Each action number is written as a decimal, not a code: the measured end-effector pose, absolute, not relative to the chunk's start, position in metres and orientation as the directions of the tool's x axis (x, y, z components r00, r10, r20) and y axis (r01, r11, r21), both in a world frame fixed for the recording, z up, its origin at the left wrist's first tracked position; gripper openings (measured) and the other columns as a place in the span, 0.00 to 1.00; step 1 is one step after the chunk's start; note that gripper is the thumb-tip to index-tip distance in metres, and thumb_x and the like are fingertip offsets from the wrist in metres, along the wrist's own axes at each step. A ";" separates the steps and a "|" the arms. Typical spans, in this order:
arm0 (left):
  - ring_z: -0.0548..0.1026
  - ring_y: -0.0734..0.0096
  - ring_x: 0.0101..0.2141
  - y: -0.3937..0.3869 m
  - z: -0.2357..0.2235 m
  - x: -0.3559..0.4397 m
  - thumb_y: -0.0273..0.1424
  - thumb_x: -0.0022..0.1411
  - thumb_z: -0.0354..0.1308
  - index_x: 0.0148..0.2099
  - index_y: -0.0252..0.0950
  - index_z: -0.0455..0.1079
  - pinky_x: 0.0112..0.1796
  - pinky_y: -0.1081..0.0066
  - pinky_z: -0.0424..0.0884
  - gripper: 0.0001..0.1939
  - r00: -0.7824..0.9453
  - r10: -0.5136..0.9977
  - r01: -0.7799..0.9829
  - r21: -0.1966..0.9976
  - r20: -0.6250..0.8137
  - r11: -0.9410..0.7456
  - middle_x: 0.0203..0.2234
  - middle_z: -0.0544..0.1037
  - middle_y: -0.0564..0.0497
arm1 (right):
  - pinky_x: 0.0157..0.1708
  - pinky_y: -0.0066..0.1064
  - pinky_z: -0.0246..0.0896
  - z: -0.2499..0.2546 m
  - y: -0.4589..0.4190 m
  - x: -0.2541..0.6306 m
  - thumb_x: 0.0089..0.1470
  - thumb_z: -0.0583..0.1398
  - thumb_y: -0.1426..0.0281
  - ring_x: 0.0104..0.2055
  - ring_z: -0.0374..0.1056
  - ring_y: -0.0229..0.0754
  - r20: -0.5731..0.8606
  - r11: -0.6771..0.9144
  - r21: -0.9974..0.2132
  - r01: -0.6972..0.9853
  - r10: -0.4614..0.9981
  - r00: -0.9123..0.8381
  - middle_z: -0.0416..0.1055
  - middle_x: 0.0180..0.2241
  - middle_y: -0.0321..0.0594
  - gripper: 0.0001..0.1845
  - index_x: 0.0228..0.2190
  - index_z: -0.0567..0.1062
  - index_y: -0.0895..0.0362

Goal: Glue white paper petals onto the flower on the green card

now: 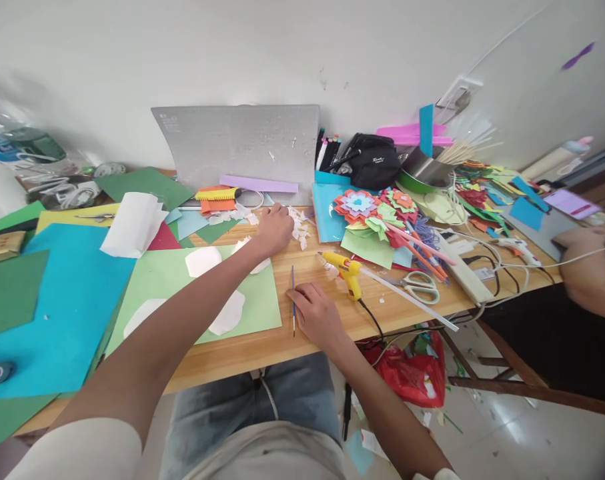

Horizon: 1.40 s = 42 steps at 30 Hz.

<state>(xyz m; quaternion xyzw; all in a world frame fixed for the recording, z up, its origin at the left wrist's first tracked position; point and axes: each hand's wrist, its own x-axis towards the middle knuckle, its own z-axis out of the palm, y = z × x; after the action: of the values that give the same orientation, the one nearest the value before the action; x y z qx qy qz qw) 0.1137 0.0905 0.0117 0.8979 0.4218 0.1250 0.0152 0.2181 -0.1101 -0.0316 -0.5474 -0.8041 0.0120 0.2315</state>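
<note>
My left hand (273, 229) reaches far across the wooden table (282, 343), its fingers curled down over a small heap of white paper scraps (300, 229) in front of a grey cutting mat (242, 150). My right hand (316, 312) rests near the table's front edge, fingers pinched at a thin blue-tipped stick (293, 301) that lies on the wood. A light green paper sheet (192, 293) with white cut-out petals (203, 261) lies under my left forearm. A yellow glue gun (347, 270) lies just right of my right hand.
Blue, green and yellow paper sheets (57, 300) cover the left side. Paper flowers (372, 210), scissors (418, 285), a power strip (465, 270), a black pouch (377, 160) and a metal bowl (425, 170) crowd the right. Another person's arm (589, 270) rests at the right edge. A red bag (415, 373) hangs below.
</note>
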 end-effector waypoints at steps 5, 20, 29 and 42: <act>0.68 0.54 0.46 0.089 0.031 0.097 0.29 0.60 0.52 0.34 0.34 0.78 0.46 0.59 0.63 0.12 0.553 0.788 0.732 0.294 0.270 -0.614 0.38 0.76 0.41 | 0.43 0.39 0.65 -0.032 -0.109 0.218 0.56 0.52 0.81 0.43 0.64 0.47 0.339 0.408 -0.249 0.878 0.886 -0.316 0.70 0.39 0.48 0.19 0.45 0.74 0.58; 0.74 0.68 0.31 0.009 0.045 -0.035 0.43 0.50 0.64 0.33 0.35 0.76 0.32 0.70 0.67 0.16 0.242 0.966 0.322 0.947 -0.089 0.007 0.28 0.79 0.48 | 0.40 0.39 0.64 -0.033 -0.163 0.261 0.54 0.60 0.67 0.37 0.66 0.45 0.582 -0.043 -0.638 0.769 0.627 0.518 0.69 0.36 0.44 0.11 0.39 0.72 0.58; 0.75 0.66 0.32 -0.001 0.011 -0.043 0.42 0.47 0.66 0.32 0.34 0.76 0.36 0.68 0.71 0.16 0.256 0.933 0.320 0.933 -0.253 0.165 0.27 0.79 0.48 | 0.39 0.40 0.61 -0.020 -0.115 0.296 0.47 0.62 0.50 0.34 0.66 0.48 0.333 -0.266 -0.469 0.842 0.830 0.447 0.73 0.32 0.46 0.26 0.37 0.77 0.60; 0.75 0.65 0.33 -0.003 0.009 -0.044 0.43 0.47 0.65 0.32 0.35 0.75 0.35 0.68 0.73 0.16 0.244 0.931 0.321 0.929 -0.271 0.186 0.27 0.78 0.49 | 0.49 0.44 0.63 -0.005 -0.105 0.271 0.54 0.60 0.58 0.44 0.71 0.50 0.236 0.011 -0.789 0.614 0.929 0.286 0.76 0.42 0.47 0.20 0.41 0.77 0.59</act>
<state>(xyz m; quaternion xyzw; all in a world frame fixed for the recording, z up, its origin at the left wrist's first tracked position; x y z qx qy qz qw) -0.0435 -0.0030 0.0090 0.5724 0.5467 0.2813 0.5425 0.2708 -0.1051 -0.0047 -0.6786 -0.5684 0.1839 0.4272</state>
